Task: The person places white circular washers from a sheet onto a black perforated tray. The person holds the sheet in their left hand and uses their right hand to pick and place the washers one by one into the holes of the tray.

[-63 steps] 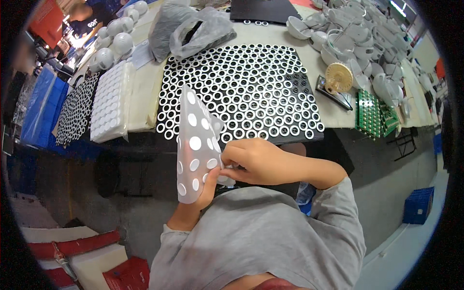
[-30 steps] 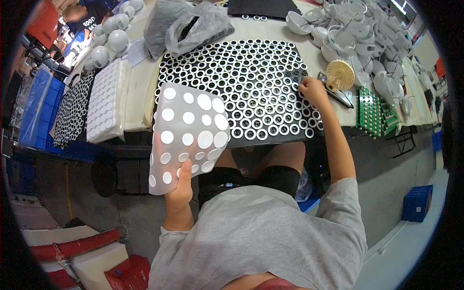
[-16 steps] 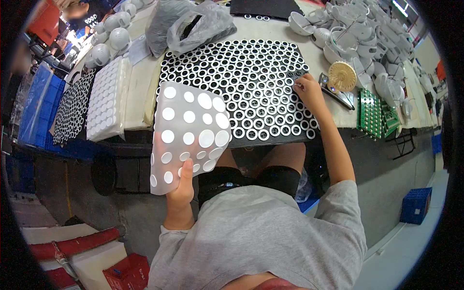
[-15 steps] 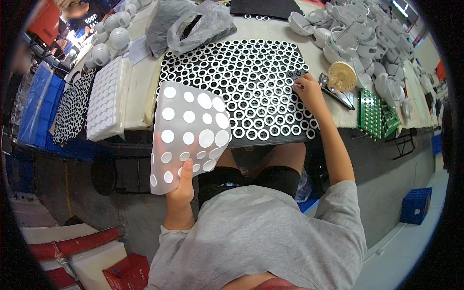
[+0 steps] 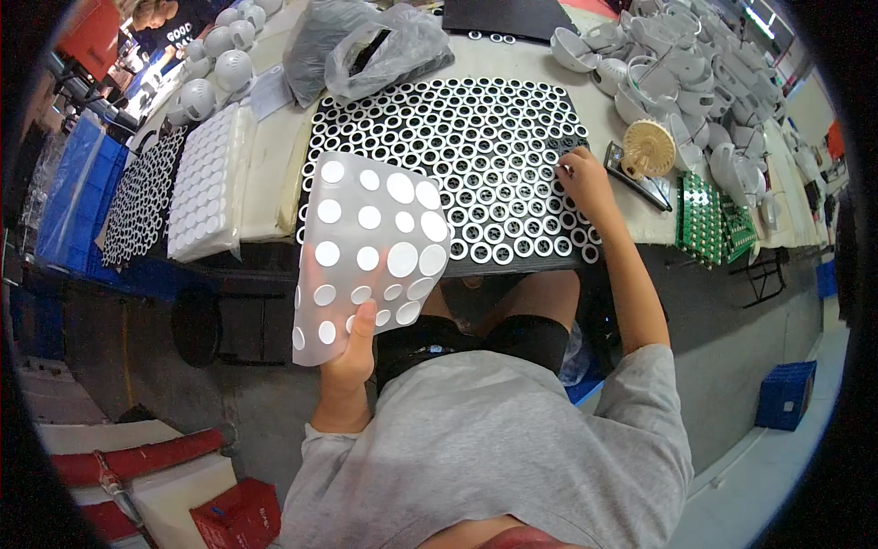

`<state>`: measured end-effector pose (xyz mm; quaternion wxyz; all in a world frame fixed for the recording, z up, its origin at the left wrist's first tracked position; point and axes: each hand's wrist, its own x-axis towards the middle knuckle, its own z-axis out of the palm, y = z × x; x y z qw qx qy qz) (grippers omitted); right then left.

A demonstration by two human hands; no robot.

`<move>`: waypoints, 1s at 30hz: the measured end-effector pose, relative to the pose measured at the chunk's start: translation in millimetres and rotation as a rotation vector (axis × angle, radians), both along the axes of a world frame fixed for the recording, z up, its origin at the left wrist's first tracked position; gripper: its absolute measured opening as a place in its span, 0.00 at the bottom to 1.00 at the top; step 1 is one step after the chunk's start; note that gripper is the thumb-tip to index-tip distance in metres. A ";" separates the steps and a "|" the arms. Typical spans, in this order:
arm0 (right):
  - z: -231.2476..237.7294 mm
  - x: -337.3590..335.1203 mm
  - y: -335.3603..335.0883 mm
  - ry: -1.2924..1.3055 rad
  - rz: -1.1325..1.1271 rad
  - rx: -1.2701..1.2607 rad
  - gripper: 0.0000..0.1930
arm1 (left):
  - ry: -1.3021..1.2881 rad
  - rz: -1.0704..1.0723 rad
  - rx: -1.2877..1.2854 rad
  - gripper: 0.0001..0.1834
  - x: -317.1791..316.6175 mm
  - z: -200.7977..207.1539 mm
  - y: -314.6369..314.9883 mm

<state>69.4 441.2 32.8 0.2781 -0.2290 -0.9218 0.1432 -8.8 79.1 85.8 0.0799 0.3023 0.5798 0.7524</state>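
Note:
My left hand (image 5: 352, 358) grips a translucent sheet (image 5: 347, 238) by its lower edge, thumb in front. White round stickers of differing apparent size dot the sheet, which bends and hides the board's near left part. Over the right side of a black board (image 5: 476, 264), my right hand (image 5: 583, 177) has its fingertips pinched together; what they hold, if anything, is too small to make out. White rings (image 5: 502, 252) with dark centres cover the board in close rows. Small black parts (image 5: 565, 144) lie just beyond the right fingertips.
Right of the board lie a cream round part (image 5: 648, 148), green circuit boards (image 5: 699, 218) and a heap of pale grey housings (image 5: 672, 73). A grey plastic bag (image 5: 389, 55) sits at the back. To the left are a stack of white-dotted sheets (image 5: 208, 183) and a blue crate (image 5: 80, 197).
The sheet in my left hand has shifted slightly right and its lower edge sits a little differently. My right hand stays at nearly the same spot, still pinched.

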 end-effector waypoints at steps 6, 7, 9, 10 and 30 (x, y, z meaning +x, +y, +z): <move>76.0 4.0 -92.4 0.281 0.338 -0.142 0.04 | 0.055 -0.033 -0.074 0.29 6.4 6.8 4.8; 84.3 7.0 -112.5 0.334 0.485 -0.183 0.06 | 0.108 -0.051 -0.102 0.29 5.4 6.2 4.4; 98.7 9.4 -150.7 0.334 0.705 -0.195 0.09 | 0.072 0.079 -0.181 0.32 11.9 -5.7 2.9; 99.9 9.3 -162.9 0.317 0.735 -0.167 0.10 | 0.066 0.039 -0.176 0.32 15.0 -1.2 6.5; 89.3 20.9 -164.6 0.016 0.623 -0.551 0.07 | 0.332 -0.115 -0.405 0.29 23.9 7.1 11.0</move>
